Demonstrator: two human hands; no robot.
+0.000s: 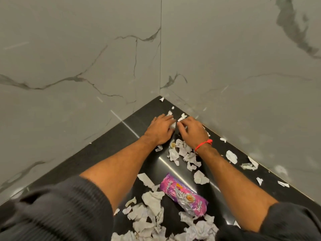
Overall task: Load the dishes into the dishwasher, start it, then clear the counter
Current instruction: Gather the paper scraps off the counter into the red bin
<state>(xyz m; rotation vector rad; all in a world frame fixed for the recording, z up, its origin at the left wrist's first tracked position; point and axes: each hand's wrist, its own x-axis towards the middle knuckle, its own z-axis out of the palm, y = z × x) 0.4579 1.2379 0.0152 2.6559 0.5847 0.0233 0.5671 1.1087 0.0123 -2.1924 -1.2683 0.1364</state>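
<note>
Both hands — left (160,130), right (192,130) — curl around torn paper scraps (173,122) in the black counter (111,148) corner.

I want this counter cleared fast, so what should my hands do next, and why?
Probably draw both hands toward you, sweeping the corner scraps into the bigger paper pile. The left hand and right hand already cup pieces there, and scraps lie scattered across the black counter.

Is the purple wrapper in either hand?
No, the purple wrapper lies on the black counter, nearer the body than both hands.
</note>
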